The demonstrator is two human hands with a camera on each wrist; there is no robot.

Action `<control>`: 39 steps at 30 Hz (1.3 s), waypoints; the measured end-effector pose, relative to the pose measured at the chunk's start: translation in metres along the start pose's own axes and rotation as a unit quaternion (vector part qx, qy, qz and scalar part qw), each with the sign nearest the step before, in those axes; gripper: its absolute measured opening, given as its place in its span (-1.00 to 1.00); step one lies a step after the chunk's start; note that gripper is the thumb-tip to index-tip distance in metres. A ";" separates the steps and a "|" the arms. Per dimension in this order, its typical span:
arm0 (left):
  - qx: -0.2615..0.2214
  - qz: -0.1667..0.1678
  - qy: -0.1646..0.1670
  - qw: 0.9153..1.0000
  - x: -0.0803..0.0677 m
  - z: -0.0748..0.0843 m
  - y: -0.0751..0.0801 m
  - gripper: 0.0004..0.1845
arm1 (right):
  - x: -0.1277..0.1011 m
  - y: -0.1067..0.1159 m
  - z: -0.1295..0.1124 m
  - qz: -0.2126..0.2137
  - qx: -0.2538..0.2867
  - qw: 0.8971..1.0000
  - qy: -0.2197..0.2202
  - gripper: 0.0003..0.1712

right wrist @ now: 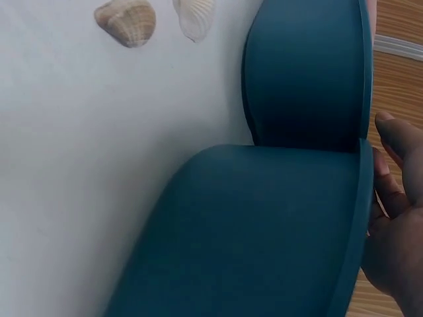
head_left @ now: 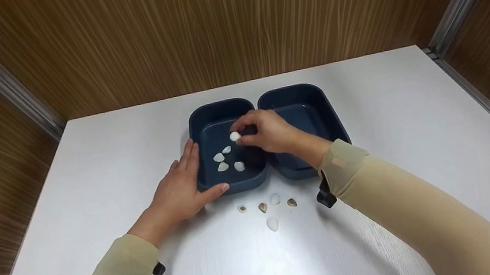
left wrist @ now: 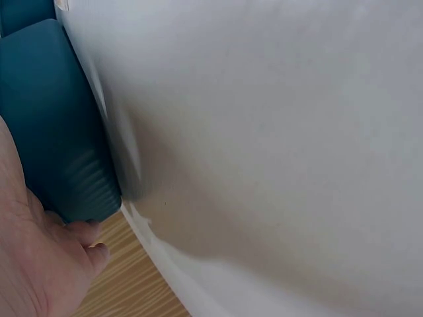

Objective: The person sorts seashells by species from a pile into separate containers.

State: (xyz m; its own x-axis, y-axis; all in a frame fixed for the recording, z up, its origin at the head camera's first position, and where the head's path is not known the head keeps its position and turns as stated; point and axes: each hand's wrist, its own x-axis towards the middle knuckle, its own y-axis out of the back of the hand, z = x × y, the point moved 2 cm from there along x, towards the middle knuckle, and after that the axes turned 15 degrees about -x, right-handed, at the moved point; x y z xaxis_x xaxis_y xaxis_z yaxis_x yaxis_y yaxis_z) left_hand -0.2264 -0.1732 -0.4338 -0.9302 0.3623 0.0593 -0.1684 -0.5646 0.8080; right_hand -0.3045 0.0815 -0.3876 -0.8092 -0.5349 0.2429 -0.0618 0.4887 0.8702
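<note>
Left hand: the left hand [head_left: 179, 193] lay flat on the white table [head_left: 87, 190], fingers straight along the left wall of the left tray and thumb stretched across its near corner, so it was bracing, not gripping anything. In the left wrist view, the palm [left wrist: 33, 264] was right up against that tray's outer wall.

Left tray: a dark blue rounded-rectangle plastic tray [head_left: 206, 172], touching its twin on the right side. Four small white seashells [head_left: 228, 158] sat loose on its floor, close together near the front.

Held shell: one small white seashell [head_left: 235, 136] was pinched between the thumb and fingertips of the right hand, hanging just above the left tray, further back than the four lying inside.

Right hand: the right hand [head_left: 267, 131] reached across the seam between the two trays, fingers curled in around that shell.

Right tray: a second dark blue rounded-rectangle plastic tray [head_left: 319, 112], with the right wrist lying over its near left corner. Couldn't make out anything in it.

Table shells: five more small shells [head_left: 269, 207] lay on the table just in front of the trays, some white, a couple tan and ribbed [right wrist: 125, 22].

Writing: no brand, label or lettering readable anywhere.

Sleeves: both arms were in beige sleeves [head_left: 411, 209].
</note>
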 end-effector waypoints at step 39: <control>-0.008 -0.009 0.018 1.000 0.002 0.000 0.002 0.34 | -0.074 0.049 -0.025 0.042 0.014 0.993 0.114 -0.67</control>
State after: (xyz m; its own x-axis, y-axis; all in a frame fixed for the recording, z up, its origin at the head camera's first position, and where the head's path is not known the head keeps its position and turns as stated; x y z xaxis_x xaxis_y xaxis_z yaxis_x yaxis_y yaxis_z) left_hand -0.2287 -0.1735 -0.4322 -0.9379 0.3460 0.0232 -0.1905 -0.5700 0.7993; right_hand -0.2336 0.1279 -0.3524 -0.6596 -0.6312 0.4081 -0.0177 0.5559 0.8311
